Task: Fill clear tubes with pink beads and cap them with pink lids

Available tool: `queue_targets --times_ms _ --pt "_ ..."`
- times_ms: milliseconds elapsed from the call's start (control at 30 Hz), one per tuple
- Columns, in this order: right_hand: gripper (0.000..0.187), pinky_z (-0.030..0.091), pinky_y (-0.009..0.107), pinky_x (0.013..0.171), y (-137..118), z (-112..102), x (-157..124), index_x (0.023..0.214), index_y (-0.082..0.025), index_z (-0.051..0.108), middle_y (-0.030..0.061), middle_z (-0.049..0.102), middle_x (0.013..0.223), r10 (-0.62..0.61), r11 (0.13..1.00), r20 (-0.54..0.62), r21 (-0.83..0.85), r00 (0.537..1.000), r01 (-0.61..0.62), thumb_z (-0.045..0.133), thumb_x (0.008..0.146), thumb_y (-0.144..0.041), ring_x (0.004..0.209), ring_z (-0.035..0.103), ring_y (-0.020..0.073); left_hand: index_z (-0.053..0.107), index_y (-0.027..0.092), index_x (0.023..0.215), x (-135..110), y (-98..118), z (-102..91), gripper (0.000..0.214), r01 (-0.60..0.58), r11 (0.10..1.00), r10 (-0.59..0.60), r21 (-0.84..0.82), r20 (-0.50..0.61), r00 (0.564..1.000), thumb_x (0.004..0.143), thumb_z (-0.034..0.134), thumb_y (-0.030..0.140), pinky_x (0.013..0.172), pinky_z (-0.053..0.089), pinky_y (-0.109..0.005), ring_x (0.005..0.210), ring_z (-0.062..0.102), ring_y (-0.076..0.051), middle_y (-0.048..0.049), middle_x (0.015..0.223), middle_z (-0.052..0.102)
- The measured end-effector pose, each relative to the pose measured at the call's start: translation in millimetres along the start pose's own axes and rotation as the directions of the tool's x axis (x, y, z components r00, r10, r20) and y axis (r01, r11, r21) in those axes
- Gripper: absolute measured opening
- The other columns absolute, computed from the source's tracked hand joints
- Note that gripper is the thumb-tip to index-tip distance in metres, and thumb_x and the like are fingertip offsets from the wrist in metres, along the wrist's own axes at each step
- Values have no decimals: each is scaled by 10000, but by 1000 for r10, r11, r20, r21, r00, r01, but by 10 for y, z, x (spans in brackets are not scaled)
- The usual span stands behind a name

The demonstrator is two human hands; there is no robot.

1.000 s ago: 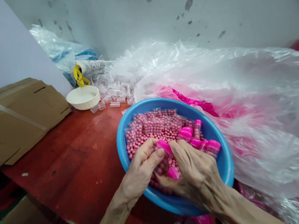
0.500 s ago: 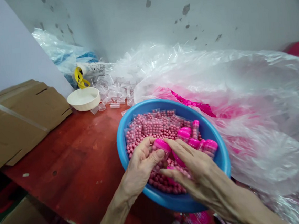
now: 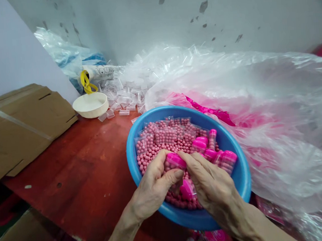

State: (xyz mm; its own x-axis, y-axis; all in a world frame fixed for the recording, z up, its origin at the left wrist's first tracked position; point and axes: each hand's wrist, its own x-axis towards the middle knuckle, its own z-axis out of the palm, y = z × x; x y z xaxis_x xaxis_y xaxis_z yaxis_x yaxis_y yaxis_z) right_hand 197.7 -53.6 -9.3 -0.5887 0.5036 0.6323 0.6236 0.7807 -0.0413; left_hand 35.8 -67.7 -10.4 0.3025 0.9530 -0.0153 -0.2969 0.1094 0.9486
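Between my hands, over the blue basin [image 3: 132, 163], is a clear tube with a bright pink cap [image 3: 176, 161] and pink beads inside. My left hand [image 3: 152, 188] is closed around its side, thumb across the front. The fingertips of my right hand [image 3: 216, 183] press on the cap's right edge; that thumb is mostly hidden. Loose pink beads [image 3: 181, 145] fill the basin. Open clear tubes packed with beads [image 3: 160, 136] stand at its far side. Several pink-capped tubes [image 3: 228, 161] lie at the right, and another pink cap [image 3: 186, 189] shows below my hands.
The basin stands on a red table [image 3: 97, 159]. Behind it are loose clear tubes [image 3: 124, 99], a white bowl [image 3: 90, 105] and a yellow tape ring [image 3: 87, 81]. A cardboard box [image 3: 24, 127] lies left; a large clear plastic bag [image 3: 273, 100] with pink contents spreads right.
My right hand has closed in, its thumb drawn up toward the fingers at the cap. My left hand still holds the tube, and the view has shifted slightly.
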Motion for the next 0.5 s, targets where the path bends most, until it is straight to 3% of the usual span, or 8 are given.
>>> queue_targets --times_ms 133,267,400,500 --pt "524 553 269 789 -36 39 -92 1381 -104 365 133 657 1025 83 994 -42 80 996 -79 426 865 -36 929 649 189 516 174 909 -21 4 37 100 30 998 -33 -52 -51 998 864 572 243 554 368 -188 578 430 -72 49 677 480" --pt "416 565 213 688 -26 21 -50 1288 -179 502 77 682 950 200 943 -41 280 979 -181 468 882 -93 819 678 154 549 163 917 -22 4 67 94 -7 1000 8 12 -107 994 845 601 192 627 404 -189 657 479 -77 28 756 534" --pt "345 557 199 660 48 -116 109 1180 -207 602 49 690 905 214 902 -21 389 977 -189 485 874 -100 786 675 138 606 173 987 -3 -18 33 159 -8 970 8 -244 0 1000 869 584 278 654 444 -208 685 553 -96 -10 819 619" --pt "419 548 251 714 121 -216 190 1227 -237 568 36 681 929 111 908 -9 408 994 -97 464 864 -58 823 645 142 664 161 1002 -6 -5 -28 264 71 907 -44 -415 75 996 862 582 368 636 467 -219 682 607 -121 -53 829 673"
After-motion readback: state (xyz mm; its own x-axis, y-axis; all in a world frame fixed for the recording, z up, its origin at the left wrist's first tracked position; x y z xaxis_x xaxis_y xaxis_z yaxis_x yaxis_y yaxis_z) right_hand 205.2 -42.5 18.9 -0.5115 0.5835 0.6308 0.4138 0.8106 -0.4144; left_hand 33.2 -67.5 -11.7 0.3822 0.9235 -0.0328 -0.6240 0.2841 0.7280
